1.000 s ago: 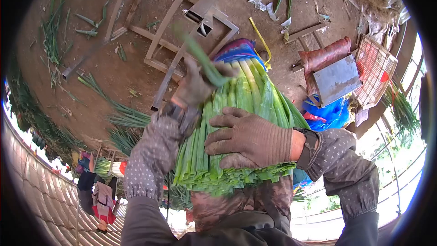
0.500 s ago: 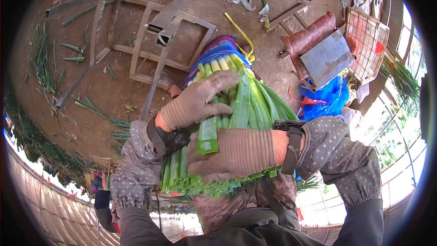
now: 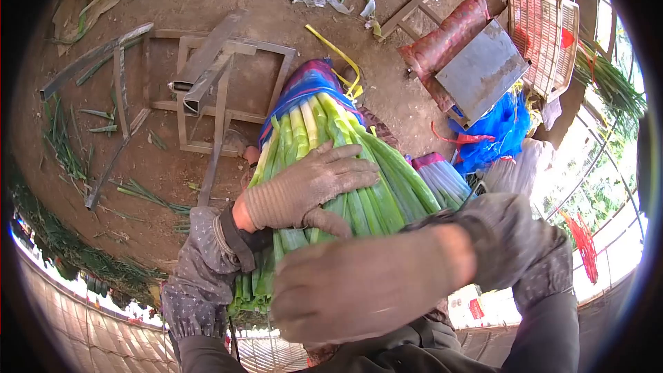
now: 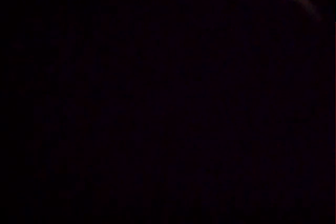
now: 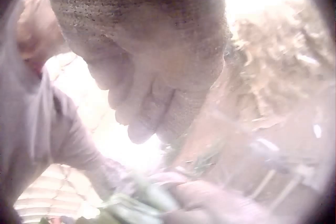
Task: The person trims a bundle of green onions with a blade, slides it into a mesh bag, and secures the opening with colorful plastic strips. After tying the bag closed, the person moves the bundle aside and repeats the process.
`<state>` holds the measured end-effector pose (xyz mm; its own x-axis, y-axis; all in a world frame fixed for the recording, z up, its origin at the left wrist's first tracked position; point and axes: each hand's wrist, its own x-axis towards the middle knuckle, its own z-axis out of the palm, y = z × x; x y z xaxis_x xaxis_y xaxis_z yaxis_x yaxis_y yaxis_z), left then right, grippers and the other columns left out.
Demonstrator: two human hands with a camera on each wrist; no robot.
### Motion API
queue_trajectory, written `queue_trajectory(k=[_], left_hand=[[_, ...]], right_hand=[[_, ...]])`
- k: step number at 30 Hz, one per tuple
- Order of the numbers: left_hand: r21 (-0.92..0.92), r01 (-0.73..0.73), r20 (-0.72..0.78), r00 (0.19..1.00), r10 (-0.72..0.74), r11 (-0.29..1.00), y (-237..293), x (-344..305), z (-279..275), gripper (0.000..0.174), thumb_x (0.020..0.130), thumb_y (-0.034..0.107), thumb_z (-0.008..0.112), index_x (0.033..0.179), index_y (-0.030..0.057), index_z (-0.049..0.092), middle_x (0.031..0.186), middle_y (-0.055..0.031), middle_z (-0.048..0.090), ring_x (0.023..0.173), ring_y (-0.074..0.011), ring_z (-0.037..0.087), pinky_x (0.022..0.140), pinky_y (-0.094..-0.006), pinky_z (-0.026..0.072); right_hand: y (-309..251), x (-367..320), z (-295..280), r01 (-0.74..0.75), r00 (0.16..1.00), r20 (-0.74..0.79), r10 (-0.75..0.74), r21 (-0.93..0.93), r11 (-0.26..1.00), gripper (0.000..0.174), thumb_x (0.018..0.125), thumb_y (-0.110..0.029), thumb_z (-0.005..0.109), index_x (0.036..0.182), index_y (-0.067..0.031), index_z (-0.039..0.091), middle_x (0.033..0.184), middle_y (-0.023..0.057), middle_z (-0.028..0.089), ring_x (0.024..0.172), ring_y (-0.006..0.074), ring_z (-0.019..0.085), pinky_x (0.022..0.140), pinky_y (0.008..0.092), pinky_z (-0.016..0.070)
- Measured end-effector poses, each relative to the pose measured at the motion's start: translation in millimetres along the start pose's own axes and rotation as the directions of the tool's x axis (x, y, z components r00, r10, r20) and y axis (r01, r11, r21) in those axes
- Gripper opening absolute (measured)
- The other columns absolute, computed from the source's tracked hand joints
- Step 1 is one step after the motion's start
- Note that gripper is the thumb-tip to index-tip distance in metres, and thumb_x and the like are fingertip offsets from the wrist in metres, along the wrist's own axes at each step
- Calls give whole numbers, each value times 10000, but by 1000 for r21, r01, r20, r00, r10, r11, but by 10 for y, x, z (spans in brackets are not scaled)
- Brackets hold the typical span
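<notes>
A thick bundle of leeks (image 3: 373, 186) lies across the person's lap, its pale stems pointing away and partly covered by blue and red plastic (image 3: 300, 93). On top of the stems rests the gloved left hand (image 3: 311, 186), palm down, fingers straight and thumb spread. The right hand (image 3: 366, 287), also gloved, is blurred and lifted over the near, cut leaf ends, hiding many of them. In the right wrist view its fingers (image 5: 152, 103) hang loosely bent together, holding nothing, with leeks (image 5: 136, 208) and the other hand below. The left wrist view is nearly black.
A metal frame (image 3: 221, 107) stands on the dirt floor at the left. To the right are a stool with a metal plate (image 3: 481, 72), a red roll (image 3: 449, 45), a plastic crate (image 3: 545, 38), blue netting (image 3: 494, 131) and another bundle (image 3: 442, 176). Loose leaves (image 3: 65, 138) litter the ground.
The left hand, first moving with a leaf strip, came down onto the bundle and stays there. The right hand has lifted off the leeks toward the camera. The head view has shifted right.
</notes>
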<state>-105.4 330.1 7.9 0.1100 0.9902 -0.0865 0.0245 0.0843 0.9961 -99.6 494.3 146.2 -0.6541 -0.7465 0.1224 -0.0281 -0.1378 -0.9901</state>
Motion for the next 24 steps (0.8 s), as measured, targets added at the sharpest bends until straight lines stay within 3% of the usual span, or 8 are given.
queue_trajectory(k=[2, 5, 6, 8, 10, 18, 22, 24], left_hand=[[-20, 14, -18, 1000, -14, 1000, 11, -1, -12, 977, 769, 741, 598, 1456, 56, 485, 1487, -148, 498, 1460, -412, 339, 1173, -608, 260], [-56, 16, 8, 1000, -16, 998, 39, 9, -84, 1075, 694, 832, 527, 1455, 73, 499, 1510, -130, 481, 1458, -417, 340, 1178, -593, 233], [-56, 25, 20, 1000, -24, 998, 47, 7, -84, 1080, 690, 831, 531, 1457, 72, 499, 1509, -131, 483, 1459, -419, 337, 1173, -595, 235], [-50, 42, 38, 998, -40, 998, 37, 4, -88, 1089, 680, 831, 538, 1460, 71, 499, 1507, -133, 486, 1462, -423, 330, 1163, -598, 241], [-59, 38, 22, 999, -37, 997, 12, -8, -105, 1090, 679, 824, 553, 1464, 70, 495, 1504, -135, 490, 1464, -426, 327, 1155, -605, 241], [-138, 37, -8, 999, -38, 990, -12, -28, -34, 1088, 681, 809, 579, 1478, 74, 484, 1506, -134, 489, 1471, -427, 315, 1140, -619, 242], [-133, 39, -10, 999, -41, 990, -15, -54, -32, 1085, 681, 808, 578, 1481, 80, 483, 1520, -139, 472, 1476, -429, 301, 1134, -621, 246], [-137, 35, -19, 999, -38, 990, -12, -48, -48, 1053, 698, 793, 592, 1460, 71, 499, 1508, -145, 478, 1470, -424, 310, 1137, -627, 252]], right_hand=[[95, -363, -455, -113, 974, -190, 127, 85, 990, 273, 954, -267, 592, 1062, -26, 658, 1056, 97, 679, 1023, 276, 647, 927, 405, 521], [605, -983, -1039, -682, 612, -440, 657, 127, 720, 254, 937, -226, 653, 987, 19, 698, 922, 100, 720, 866, 182, 690, 778, 335, 535], [1005, -1231, -1066, -768, 589, -390, 707, -1, 640, 192, 924, -171, 628, 990, -2, 692, 909, 119, 720, 830, 212, 693, 756, 346, 533], [1848, -1694, -832, -811, 573, -145, 807, -243, 532, 202, 890, -208, 656, 983, -33, 694, 917, 159, 723, 831, 288, 705, 777, 394, 546], [2210, -1725, -349, -794, 525, -157, 837, -445, 414, 222, 867, -238, 656, 988, -57, 703, 925, 190, 723, 860, 367, 698, 795, 452, 552], [3276, -1700, 594, -901, 333, -334, 882, -389, 193, 250, 877, -136, 545, 997, -18, 731, 916, 254, 718, 888, 399, 713, 758, 481, 580], [3205, -1926, 561, -908, 121, -659, 742, 229, 351, 269, 938, -205, 572, 1024, 3, 720, 890, 271, 710, 873, 360, 731, 751, 460, 557], [3199, -2005, 606, -681, 55, -642, 765, 536, 499, 276, 954, -221, 596, 1041, 23, 691, 829, 140, 699, 779, 215, 675, 708, 365, 522]])
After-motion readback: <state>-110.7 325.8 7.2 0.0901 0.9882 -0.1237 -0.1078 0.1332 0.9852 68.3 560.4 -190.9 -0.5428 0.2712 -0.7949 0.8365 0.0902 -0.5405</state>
